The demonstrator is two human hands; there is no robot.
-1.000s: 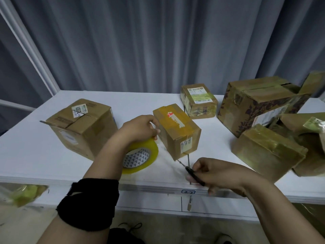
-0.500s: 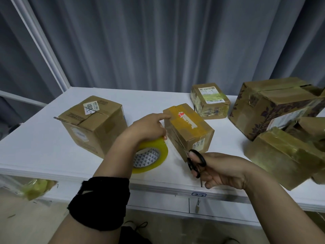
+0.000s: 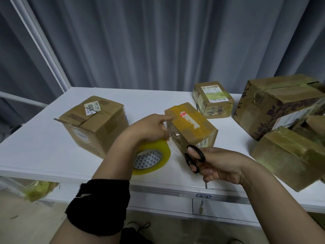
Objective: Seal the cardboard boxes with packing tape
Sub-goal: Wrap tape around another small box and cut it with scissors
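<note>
Between the hands, a small box (image 3: 191,127) sits on the bench (image 3: 44,152), its top already banded with yellowish tape. The left hand (image 3: 149,128) is clamped over the tape roll (image 3: 153,157), which stands tilted just beside the box, and its forefinger stretches out to touch the box's top edge. A shiny clear strip lies wrinkled on the box face nearest that hand. The right hand (image 3: 223,164) grips black scissors (image 3: 194,158) through the loops, blades pointing down past the bench edge. I judge the box stiff but light enough to skid, so press on its top. The film looks thin, clingy and quick to crease, and is best kept taut from the roll. Every box is closed, its contents hidden. Beyond the left hand, a larger box (image 3: 93,124) has a seam that looks untaped.
</note>
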